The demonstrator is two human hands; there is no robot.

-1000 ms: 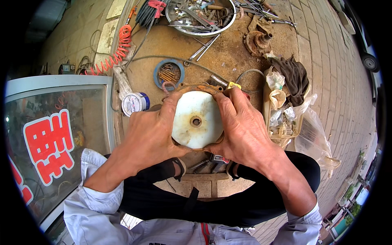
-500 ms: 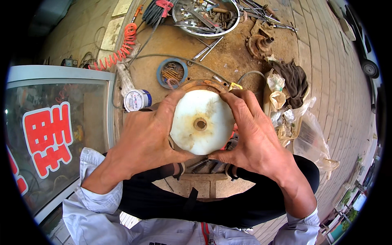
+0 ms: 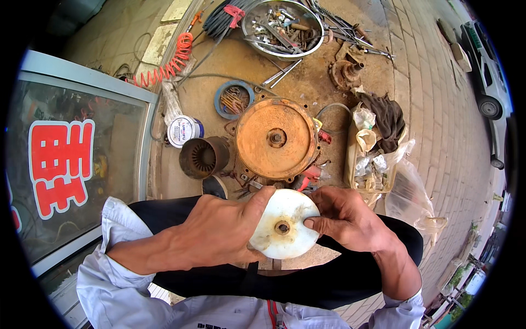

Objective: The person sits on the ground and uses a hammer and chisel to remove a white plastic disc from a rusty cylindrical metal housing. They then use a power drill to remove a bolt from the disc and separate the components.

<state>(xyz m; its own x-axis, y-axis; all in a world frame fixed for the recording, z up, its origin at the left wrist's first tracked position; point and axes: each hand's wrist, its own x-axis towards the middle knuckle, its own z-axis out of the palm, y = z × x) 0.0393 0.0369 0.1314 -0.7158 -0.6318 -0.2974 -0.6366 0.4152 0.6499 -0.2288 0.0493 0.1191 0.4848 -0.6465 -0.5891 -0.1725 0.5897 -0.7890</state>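
Note:
A stained white disc with a metal-lined hole in its middle, like a pump impeller, is held over my lap. My left hand grips its left edge, thumb along the top. My right hand pinches the right edge, with the thumb on the face and the other fingers partly hidden behind. Just beyond the disc lies a rusty round pump housing, a short shaft standing up from its centre. Dark parts and a red-handled tool lie at its near side, partly covered by my hands.
A dark finned cylinder and a white-and-blue tub stand left of the housing. Farther off are a blue dish of bolts and a metal bowl of tools. A box with rags stands right; a glass door borders the left.
Both hands have drawn the white disc toward me and down from over the housing, uncovering the rusty face and shaft. My right hand's grip has shifted to the disc's right edge.

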